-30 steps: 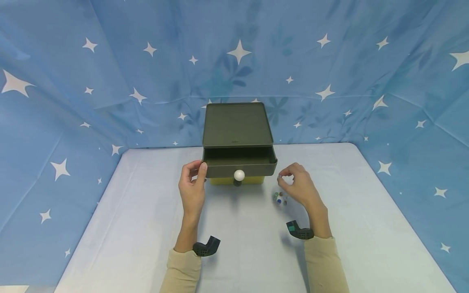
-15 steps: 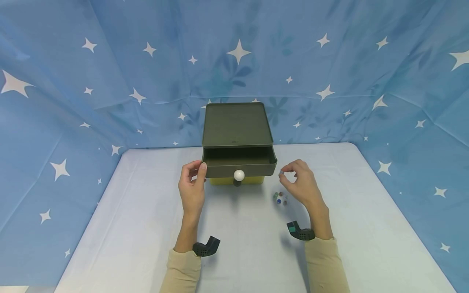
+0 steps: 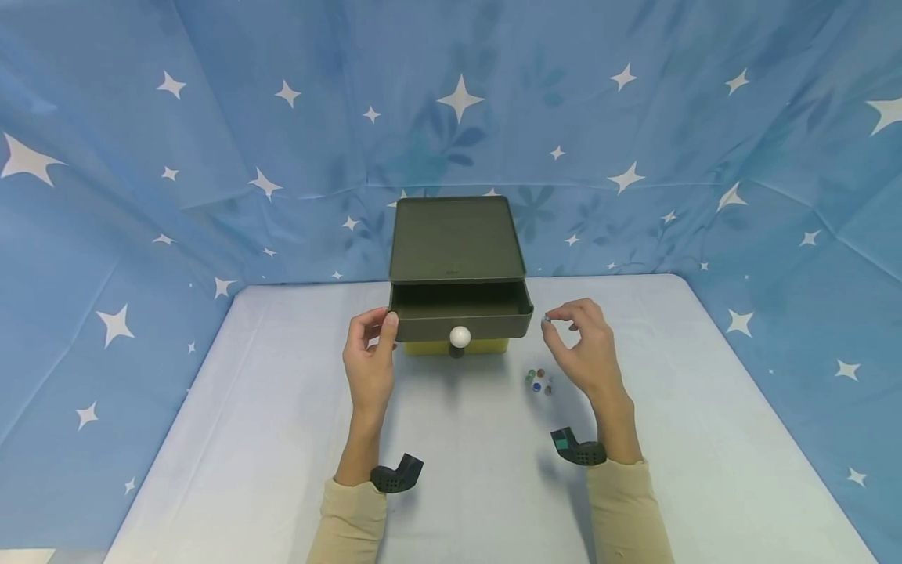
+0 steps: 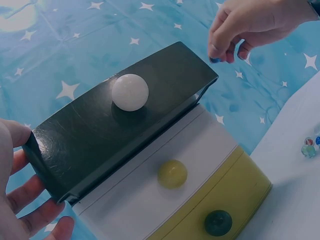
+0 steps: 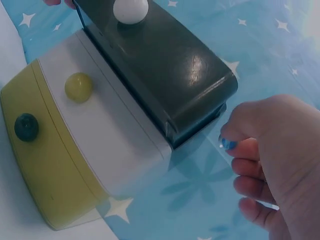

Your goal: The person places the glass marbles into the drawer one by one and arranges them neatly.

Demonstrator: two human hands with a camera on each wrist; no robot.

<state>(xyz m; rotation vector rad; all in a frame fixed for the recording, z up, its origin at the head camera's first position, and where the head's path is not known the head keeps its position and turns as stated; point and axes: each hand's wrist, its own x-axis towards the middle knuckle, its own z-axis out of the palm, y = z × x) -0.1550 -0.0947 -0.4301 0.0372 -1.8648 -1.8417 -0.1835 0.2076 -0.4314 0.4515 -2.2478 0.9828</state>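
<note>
A small chest has its dark green top drawer (image 3: 426, 329) pulled out, with a white round knob (image 3: 460, 337) on the front. My left hand (image 3: 369, 364) grips the drawer's left end, thumb at the front corner and fingers along the side. Off the drawer's right end, my right hand (image 3: 592, 348) pinches a small blue glass marble (image 5: 228, 144) between thumb and index finger, apart from the chest. Below that hand, several loose marbles (image 3: 537, 387) lie together on the white table.
Under the green drawer sit a white drawer (image 4: 145, 185) with a yellow knob (image 4: 172, 174) and a yellow drawer (image 4: 245, 185) with a dark green knob (image 4: 218, 223), both closed. Behind the table (image 3: 465, 470) hangs a blue star-patterned cloth (image 3: 317, 141).
My right hand has risen in the head view, away from me and slightly right, with the marble still pinched. The left hand and the drawer have stayed put.
</note>
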